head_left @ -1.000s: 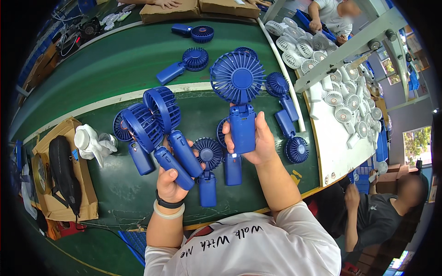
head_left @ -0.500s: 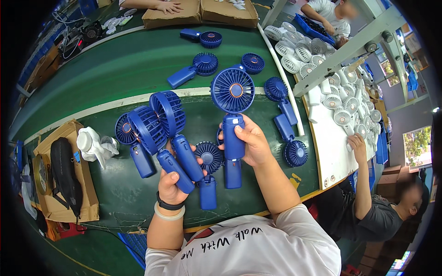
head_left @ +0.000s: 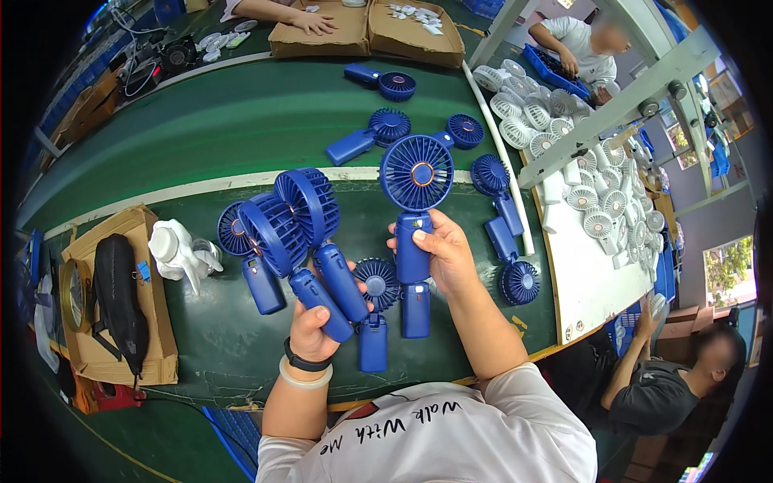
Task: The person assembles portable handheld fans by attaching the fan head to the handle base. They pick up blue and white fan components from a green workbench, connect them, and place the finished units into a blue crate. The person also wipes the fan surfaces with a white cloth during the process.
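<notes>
My left hand [head_left: 314, 330] is closed around the handles of two blue handheld fans, one fan [head_left: 275, 235] in front of the other fan [head_left: 308, 201]. In my right hand [head_left: 447, 256] is another blue handheld fan [head_left: 415, 241], held upright by its handle, its round grille and orange-ringed centre facing me. My right thumb lies on the front of that handle near a small light spot. On the table below and between my hands lie a blue fan [head_left: 374, 338] and a further handle [head_left: 415, 310]. Another blue fan [head_left: 262, 286] rests left of the left-hand pair.
Several more blue fans [head_left: 390, 127] lie ahead and right on the green table [head_left: 201, 338]. A cardboard tray [head_left: 165, 346] with a black pouch stands left, beside a white plastic bundle [head_left: 179, 249]. Right, a white board [head_left: 576, 282] carries many white fans. Co-workers sit right and far ahead.
The view has shifted slightly, so the table's things appear lower and to the right. Both my hands keep their fans. The co-worker at the right has lifted a white fan from the board.
</notes>
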Available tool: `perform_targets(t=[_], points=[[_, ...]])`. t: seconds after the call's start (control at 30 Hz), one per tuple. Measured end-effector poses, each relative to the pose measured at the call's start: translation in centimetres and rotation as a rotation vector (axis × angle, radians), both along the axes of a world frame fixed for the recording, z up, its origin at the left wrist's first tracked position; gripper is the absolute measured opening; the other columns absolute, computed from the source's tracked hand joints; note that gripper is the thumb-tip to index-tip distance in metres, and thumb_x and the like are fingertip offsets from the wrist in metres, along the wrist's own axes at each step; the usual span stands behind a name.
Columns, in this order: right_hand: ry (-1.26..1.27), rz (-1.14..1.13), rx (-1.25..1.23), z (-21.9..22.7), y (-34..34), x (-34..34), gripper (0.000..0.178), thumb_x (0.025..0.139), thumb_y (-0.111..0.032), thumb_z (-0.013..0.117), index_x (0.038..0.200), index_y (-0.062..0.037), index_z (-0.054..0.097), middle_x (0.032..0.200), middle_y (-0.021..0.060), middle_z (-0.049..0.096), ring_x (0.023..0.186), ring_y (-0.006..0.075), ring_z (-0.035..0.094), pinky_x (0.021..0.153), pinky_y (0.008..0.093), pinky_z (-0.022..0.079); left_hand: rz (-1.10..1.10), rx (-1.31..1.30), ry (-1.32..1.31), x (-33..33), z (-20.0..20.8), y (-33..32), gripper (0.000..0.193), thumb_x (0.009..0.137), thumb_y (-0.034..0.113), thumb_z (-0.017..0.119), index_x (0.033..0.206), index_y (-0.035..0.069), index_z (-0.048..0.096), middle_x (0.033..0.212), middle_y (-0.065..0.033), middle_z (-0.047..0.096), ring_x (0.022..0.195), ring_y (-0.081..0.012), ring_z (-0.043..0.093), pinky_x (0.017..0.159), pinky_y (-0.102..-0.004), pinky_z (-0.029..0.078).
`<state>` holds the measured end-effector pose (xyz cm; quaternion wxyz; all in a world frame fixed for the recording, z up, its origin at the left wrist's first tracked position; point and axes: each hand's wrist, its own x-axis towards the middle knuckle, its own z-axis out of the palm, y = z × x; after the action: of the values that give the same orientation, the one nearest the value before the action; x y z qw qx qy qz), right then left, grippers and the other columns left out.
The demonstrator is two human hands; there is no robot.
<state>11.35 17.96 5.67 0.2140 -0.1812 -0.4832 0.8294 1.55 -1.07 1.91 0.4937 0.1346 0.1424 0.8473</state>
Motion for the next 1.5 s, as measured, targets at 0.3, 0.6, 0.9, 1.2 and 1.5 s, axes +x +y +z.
perform_targets(t=[0.3, 0.6, 0.9, 1.2, 1.5], points=[[0.078, 0.023, -0.032, -0.3, -0.4, -0.6, 0.037, 0.083, -0.012, 0.062, 0.116, -0.0012, 0.049, 0.106, 0.0156, 0.060, 0.095, 0.0243, 0.062, 0.083, 0.0358, 0.051, -0.029, -0.055, 0.100, 0.2, -0.7, 0.6, 0.075, 0.071, 0.018, 0.071, 0.134, 0.003, 0.033, 0.122, -0.0156, 0.045, 0.108, -0.0294, 0.054, 0.082, -0.0493, 0.052], [0.271, 0.349, -0.222, -1.8, -1.5, -1.1, 0.063, 0.082, -0.025, 0.067, 0.133, -0.0059, 0.035, 0.115, 0.0103, 0.054, 0.103, 0.0255, 0.056, 0.090, 0.0391, 0.045, -0.429, 0.454, -0.089, 1.3, 0.6, 0.4, 0.086, 0.073, 0.022, 0.069, 0.141, 0.002, 0.020, 0.141, -0.0220, 0.028, 0.133, -0.0476, 0.018, 0.092, -0.0554, 0.044], [0.383, 1.071, -0.473, -0.1, -3.1, -4.8, 0.058, 0.082, -0.018, 0.066, 0.129, -0.0012, 0.037, 0.108, 0.0186, 0.047, 0.099, 0.0368, 0.059, 0.066, 0.0389, 0.054, -0.230, 0.360, -0.150, 2.9, 4.7, -3.4, 0.079, 0.060, 0.031, 0.081, 0.121, 0.001, 0.040, 0.121, -0.0214, 0.046, 0.115, -0.0419, 0.046, 0.076, -0.0484, 0.054], [0.133, 0.853, 0.338, 4.1, -5.9, -7.9, 0.043, 0.091, -0.012, 0.055, 0.131, -0.0035, 0.043, 0.109, 0.0052, 0.050, 0.095, 0.0134, 0.051, 0.088, 0.0268, 0.042, 0.522, -0.095, 0.431, -1.2, 5.7, -11.1, 0.081, 0.058, 0.046, 0.081, 0.112, -0.003, 0.047, 0.116, -0.0294, 0.049, 0.078, -0.0334, 0.065, 0.061, -0.0370, 0.058], [-0.094, 0.423, 0.245, 2.6, 2.6, -5.5, 0.029, 0.091, -0.018, 0.056, 0.117, -0.0050, 0.054, 0.099, 0.0025, 0.057, 0.089, 0.0121, 0.056, 0.079, 0.0269, 0.046, 0.920, -0.656, 0.151, -8.5, 4.3, -23.6, 0.043, 0.082, 0.022, 0.061, 0.119, 0.006, 0.047, 0.108, -0.0075, 0.058, 0.097, -0.0238, 0.059, 0.084, -0.0401, 0.050]])
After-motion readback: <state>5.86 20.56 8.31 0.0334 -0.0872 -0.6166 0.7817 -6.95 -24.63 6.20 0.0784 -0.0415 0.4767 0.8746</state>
